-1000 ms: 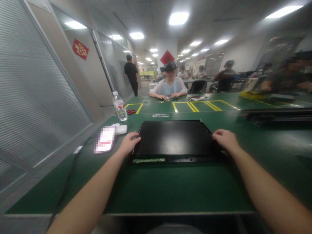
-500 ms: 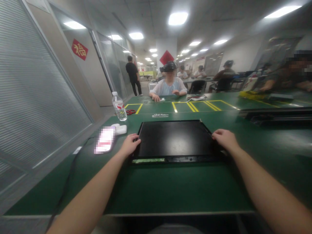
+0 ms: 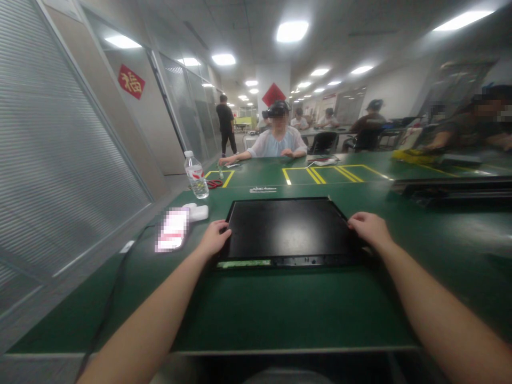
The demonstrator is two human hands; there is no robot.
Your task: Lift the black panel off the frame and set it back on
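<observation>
A black flat display panel (image 3: 288, 226) lies face up on the green table (image 3: 296, 309) in front of me. Along its near edge runs a strip with a green circuit board (image 3: 244, 263) showing at the left. My left hand (image 3: 216, 237) grips the panel's left edge, fingers curled over the rim. On the opposite side, my right hand (image 3: 370, 228) pinches the right edge between thumb and fingers. Both thumbs and parts of the fingers are hidden or hard to make out.
Left of the panel are a lit phone (image 3: 173, 229), a white case (image 3: 199, 213), a water bottle (image 3: 196, 175) and red-handled scissors (image 3: 215, 184). Small white pieces (image 3: 263, 189) lie beyond the panel. Dark frames (image 3: 456, 189) are at right. A person (image 3: 278, 141) sits opposite.
My hands and the panel have stayed put. The person opposite has stretched an arm out toward the table's left side. A standing person in the back has shifted slightly right.
</observation>
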